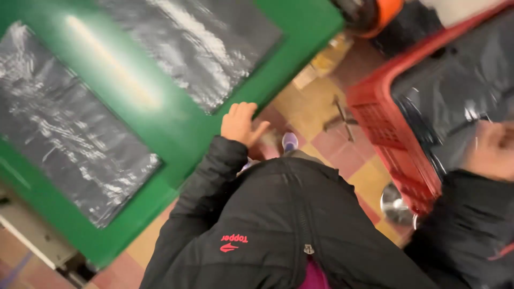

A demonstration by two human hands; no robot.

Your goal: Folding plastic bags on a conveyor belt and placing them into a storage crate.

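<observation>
My left hand (pixel 241 124) rests flat against the edge of a large green frame (pixel 160 115), with the thumb spread and nothing held. The frame has panels covered in shiny black plastic sheet (pixel 69 144). My right hand (pixel 495 150) is blurred at the right edge. It lies on a black plastic bag (pixel 455 91) that lines a red plastic crate (pixel 385 128). Whether its fingers grip the bag is unclear. My black jacket (pixel 278 225) fills the lower middle of the view.
The floor has red and yellow tiles (pixel 321 107). My shoe (pixel 289 142) stands beside the frame. A metal bowl (pixel 395 204) sits on the floor under the crate. An orange object (pixel 377 13) and cardboard scraps (pixel 321 64) lie at the top.
</observation>
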